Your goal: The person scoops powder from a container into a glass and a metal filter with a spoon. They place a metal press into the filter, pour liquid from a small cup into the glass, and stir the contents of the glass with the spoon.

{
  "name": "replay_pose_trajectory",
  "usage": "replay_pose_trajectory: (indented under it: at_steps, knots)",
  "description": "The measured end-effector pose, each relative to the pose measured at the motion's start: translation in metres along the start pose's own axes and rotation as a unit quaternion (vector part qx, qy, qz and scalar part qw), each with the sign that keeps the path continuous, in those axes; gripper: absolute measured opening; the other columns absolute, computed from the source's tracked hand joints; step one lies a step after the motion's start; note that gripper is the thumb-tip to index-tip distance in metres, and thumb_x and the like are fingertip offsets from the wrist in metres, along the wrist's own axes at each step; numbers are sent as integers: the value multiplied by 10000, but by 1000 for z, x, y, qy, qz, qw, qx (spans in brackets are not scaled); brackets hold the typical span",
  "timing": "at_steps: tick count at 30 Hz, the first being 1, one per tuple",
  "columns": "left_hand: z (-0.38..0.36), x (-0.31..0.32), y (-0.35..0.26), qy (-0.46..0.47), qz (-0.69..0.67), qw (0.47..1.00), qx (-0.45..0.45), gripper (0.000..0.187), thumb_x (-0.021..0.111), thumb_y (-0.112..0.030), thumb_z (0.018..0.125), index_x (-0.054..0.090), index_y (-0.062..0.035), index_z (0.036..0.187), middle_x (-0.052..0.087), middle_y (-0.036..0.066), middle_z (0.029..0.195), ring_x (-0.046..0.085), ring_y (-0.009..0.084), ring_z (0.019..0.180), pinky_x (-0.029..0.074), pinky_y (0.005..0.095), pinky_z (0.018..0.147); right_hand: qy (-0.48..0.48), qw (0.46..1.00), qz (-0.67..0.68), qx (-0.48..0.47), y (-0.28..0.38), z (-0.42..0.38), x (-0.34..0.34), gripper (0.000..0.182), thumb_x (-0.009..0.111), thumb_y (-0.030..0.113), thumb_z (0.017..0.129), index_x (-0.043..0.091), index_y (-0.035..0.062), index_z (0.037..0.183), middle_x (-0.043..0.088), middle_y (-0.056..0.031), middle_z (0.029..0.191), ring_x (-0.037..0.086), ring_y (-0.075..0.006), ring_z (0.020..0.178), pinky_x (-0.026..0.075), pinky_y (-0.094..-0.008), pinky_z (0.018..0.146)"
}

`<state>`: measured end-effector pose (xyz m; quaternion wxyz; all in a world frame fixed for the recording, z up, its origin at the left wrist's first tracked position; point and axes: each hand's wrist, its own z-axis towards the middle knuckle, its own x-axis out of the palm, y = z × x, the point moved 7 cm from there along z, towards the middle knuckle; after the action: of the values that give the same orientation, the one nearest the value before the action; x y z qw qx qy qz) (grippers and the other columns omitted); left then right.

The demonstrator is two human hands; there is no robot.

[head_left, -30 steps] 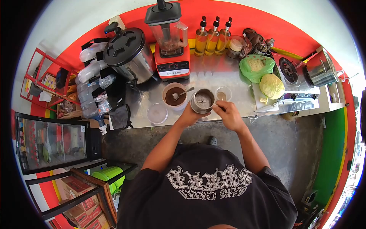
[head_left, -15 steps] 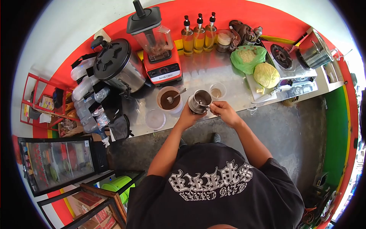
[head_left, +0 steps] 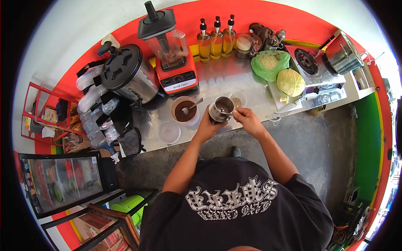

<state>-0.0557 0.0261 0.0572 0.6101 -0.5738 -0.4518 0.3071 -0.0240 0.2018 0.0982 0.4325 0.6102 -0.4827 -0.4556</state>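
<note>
A small metal cup (head_left: 222, 107) with a side handle is tilted over a dark vessel, close to the counter's front edge. My left hand (head_left: 208, 126) is wrapped round the dark vessel beneath the cup. The fingers of my right hand (head_left: 247, 119) pinch the cup's handle. Just left of them stands a tub of brown powder (head_left: 184, 109) with a spoon (head_left: 193, 106) in it. A round clear lid (head_left: 169, 132) lies in front of the tub. Behind the cup is a small clear container (head_left: 238, 99) with something pale inside.
A red blender (head_left: 177, 76) and a large steel pot with black lid (head_left: 124, 69) stand at the back left. Three oil bottles (head_left: 216, 40) line the wall. To the right are a cabbage (head_left: 290, 83), a green bag (head_left: 270, 67) and a stove (head_left: 307, 62).
The metal cup has shifted slightly and its opening shows a little differently over the vessel. Both hands keep their holds. The camera view has moved a little.
</note>
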Motion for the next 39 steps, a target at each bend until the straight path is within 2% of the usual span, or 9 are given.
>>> replay_pose_trajectory:
  at_steps: [4, 6, 9, 18, 28, 31, 33, 34, 39]
  knots:
    - [8, -1, 7, 15, -3, 999, 32, 851, 918, 7, 771, 463, -78, 1485, 617, 63, 1392, 597, 195, 1319, 480, 363, 1115, 43, 993, -102, -27, 30, -10, 5, 381, 613, 304, 1098, 616, -1, 870, 494, -36, 733, 434, -97, 716, 388, -327, 645]
    - [8, -1, -5, -3, -18, 996, 92, 859, 917, 27, 761, 461, -73, 1482, 608, 59, 1390, 595, 185, 1304, 487, 360, 1111, -19, 987, -150, -59, 45, -12, -2, 350, 644, 271, 1070, 608, -19, 879, 480, -105, 729, 441, -147, 681, 400, -364, 634]
    - [13, -2, -5, 14, -25, 996, 80, 872, 923, 37, 747, 459, -68, 1478, 602, 62, 1394, 595, 189, 1295, 491, 361, 1114, 24, 973, -176, -146, 70, -19, 10, 319, 670, 237, 1043, 606, -38, 896, 506, -161, 745, 441, -233, 655, 414, -400, 631]
    - [18, -5, -2, 23, -20, 997, 78, 856, 930, 30, 753, 474, -68, 1471, 613, 67, 1402, 593, 175, 1297, 504, 355, 1100, -41, 957, -219, -184, 88, -19, 8, 284, 680, 198, 1026, 621, -53, 908, 570, -218, 798, 522, -355, 686, 434, -432, 650]
    - [15, -8, -1, 17, -11, 997, 77, 892, 929, 23, 771, 446, -68, 1515, 610, 57, 1428, 573, 177, 1347, 487, 366, 1135, 4, 966, -206, -157, 74, -16, 15, 285, 683, 194, 1028, 604, -52, 907, 545, -218, 782, 450, -348, 669, 426, -425, 648]
    - [14, -12, -7, -2, -19, 994, 104, 867, 936, 12, 768, 473, -68, 1497, 625, 56, 1407, 595, 175, 1317, 501, 361, 1112, -46, 975, -173, -135, 69, -13, 13, 288, 678, 190, 1030, 596, -57, 907, 534, -210, 766, 451, -345, 664, 426, -417, 645]
    - [14, -13, -7, 13, -10, 997, 77, 803, 939, -1, 771, 523, -63, 1455, 655, 54, 1358, 627, 170, 1264, 519, 355, 1082, 5, 959, -187, -212, 83, -18, 24, 293, 679, 190, 1034, 594, -61, 909, 520, -201, 752, 434, -315, 662, 418, -409, 639]
    - [12, -13, -15, -26, -1, 992, 125, 736, 935, -5, 779, 564, -57, 1412, 683, 51, 1304, 654, 168, 1209, 537, 348, 1053, 4, 959, -186, -211, 84, -17, 24, 293, 679, 190, 1034, 594, -61, 909, 520, -201, 752, 434, -315, 662, 418, -409, 639]
    - [13, -14, -9, -4, -17, 997, 81, 757, 931, -5, 783, 548, -53, 1435, 662, 61, 1348, 631, 177, 1258, 517, 356, 1089, 0, 965, -196, -175, 87, -13, 19, 320, 679, 218, 1040, 590, -58, 906, 499, -191, 741, 401, -256, 670, 408, -397, 630]
